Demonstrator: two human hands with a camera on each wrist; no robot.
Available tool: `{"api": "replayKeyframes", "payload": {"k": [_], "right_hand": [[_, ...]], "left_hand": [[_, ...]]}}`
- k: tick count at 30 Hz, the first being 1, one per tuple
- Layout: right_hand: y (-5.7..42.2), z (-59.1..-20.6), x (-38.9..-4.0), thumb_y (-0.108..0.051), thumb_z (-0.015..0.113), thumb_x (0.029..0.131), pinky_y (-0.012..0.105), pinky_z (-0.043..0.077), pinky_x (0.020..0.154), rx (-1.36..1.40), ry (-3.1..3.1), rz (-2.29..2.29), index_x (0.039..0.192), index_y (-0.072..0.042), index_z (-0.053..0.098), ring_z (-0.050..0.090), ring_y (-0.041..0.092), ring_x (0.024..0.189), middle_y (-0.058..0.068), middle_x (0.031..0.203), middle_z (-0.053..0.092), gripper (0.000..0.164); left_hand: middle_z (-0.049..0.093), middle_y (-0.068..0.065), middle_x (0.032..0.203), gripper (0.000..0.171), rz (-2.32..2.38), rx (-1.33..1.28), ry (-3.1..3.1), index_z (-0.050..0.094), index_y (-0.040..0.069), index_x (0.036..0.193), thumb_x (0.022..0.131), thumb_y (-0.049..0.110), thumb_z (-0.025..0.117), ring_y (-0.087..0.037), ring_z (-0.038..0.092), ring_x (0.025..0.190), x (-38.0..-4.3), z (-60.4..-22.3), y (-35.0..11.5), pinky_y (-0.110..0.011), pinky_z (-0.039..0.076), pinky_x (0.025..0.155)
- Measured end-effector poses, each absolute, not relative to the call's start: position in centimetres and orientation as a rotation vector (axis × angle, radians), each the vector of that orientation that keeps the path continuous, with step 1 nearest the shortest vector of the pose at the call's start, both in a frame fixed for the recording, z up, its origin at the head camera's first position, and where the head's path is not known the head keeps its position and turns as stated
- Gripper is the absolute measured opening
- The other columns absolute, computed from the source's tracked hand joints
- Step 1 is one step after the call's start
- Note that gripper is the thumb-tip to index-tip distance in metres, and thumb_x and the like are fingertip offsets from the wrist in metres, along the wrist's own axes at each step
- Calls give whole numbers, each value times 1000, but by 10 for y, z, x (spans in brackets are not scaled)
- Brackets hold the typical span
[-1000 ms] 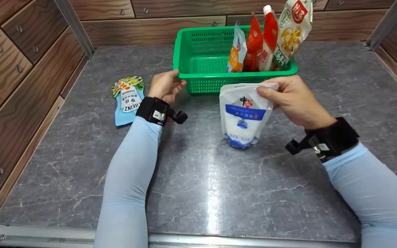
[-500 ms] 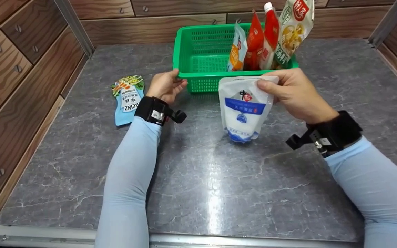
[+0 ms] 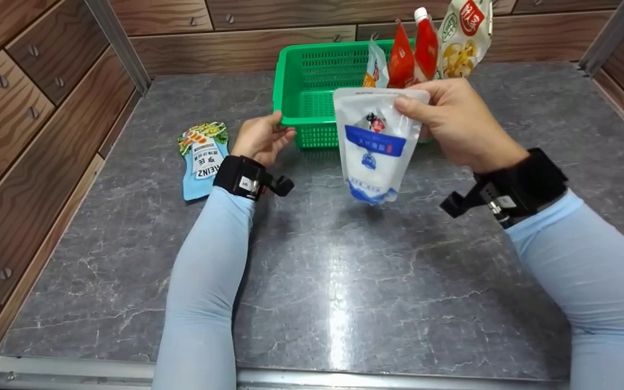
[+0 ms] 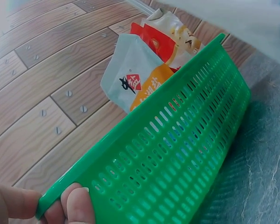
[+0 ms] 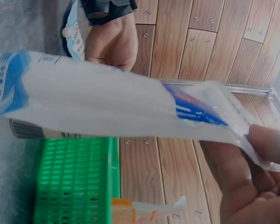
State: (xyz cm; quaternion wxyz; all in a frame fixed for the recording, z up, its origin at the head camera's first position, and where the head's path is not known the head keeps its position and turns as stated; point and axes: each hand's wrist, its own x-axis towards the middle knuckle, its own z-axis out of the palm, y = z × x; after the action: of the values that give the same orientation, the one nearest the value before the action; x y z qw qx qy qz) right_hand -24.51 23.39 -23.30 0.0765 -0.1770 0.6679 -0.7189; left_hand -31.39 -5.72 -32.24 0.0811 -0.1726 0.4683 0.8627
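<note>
A white and blue salt pouch [image 3: 372, 149] hangs upright from my right hand [image 3: 461, 122], thumb and fingers pinching its top corner. It is off the table, in front of the green basket [image 3: 312, 120]. In the right wrist view the pouch [image 5: 102, 98] fills the middle, its top edge between thumb and fingers. My left hand [image 3: 260, 138] grips the basket's near left corner; the left wrist view shows thumb and fingers around the rim. Inside the basket's right part stand an orange and white pouch [image 4: 135, 70], a red pouch [image 3: 401, 59], a red bottle with white cap [image 3: 426, 46] and a cream bag [image 3: 461, 51].
A light-blue Heinz pouch [image 3: 203, 160] lies on the grey marbled table [image 3: 301, 303], left of my left wrist. Wood-patterned panels [image 3: 247, 46] stand behind the basket and along the sides. A metal rail [image 3: 290, 377] runs along the table's front edge.
My right hand has raised the salt pouch and carried it away from me, so it now hides part of the basket's front. My left hand stays on the basket corner.
</note>
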Motion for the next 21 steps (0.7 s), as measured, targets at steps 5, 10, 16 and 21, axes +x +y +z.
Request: {"api": "replayKeyframes", "payload": {"k": [5,10,16,21], "right_hand": [[222,-212,-249,-15,66,82,34,55,63,-498,2036,-2142,102,9,63,66,26,74,20,90,66,32],[209,-188,-254,-20,64,84,24,51,47,-535,2141,-2111,102,7,64,64,23,64,19,86,66,33],[189,-165,-265,-17,60,86,30,55,66,-450,2087,-2221,103,4,63,65,28,83,18,97,64,27],[178,-155,-276,-18,56,89,34,53,77,-307,2071,-2275,111,-4,57,60,26,96,13,108,59,27]], "left_hand": [[52,-13,88,39,2597,-505,1392,45,-5,124,92,14,53,-23,55,79,-313,-323,-58,-29,52,79],[54,-13,87,40,2594,-501,1402,44,-7,125,92,14,53,-22,55,78,-313,-323,-60,-28,52,77],[55,-13,86,38,2594,-502,1418,46,-7,122,92,14,53,-22,56,78,-312,-322,-62,-28,52,78],[56,-13,84,30,2603,-511,1415,50,-7,114,92,13,54,-22,56,76,-313,-323,-60,-28,53,75]]}}
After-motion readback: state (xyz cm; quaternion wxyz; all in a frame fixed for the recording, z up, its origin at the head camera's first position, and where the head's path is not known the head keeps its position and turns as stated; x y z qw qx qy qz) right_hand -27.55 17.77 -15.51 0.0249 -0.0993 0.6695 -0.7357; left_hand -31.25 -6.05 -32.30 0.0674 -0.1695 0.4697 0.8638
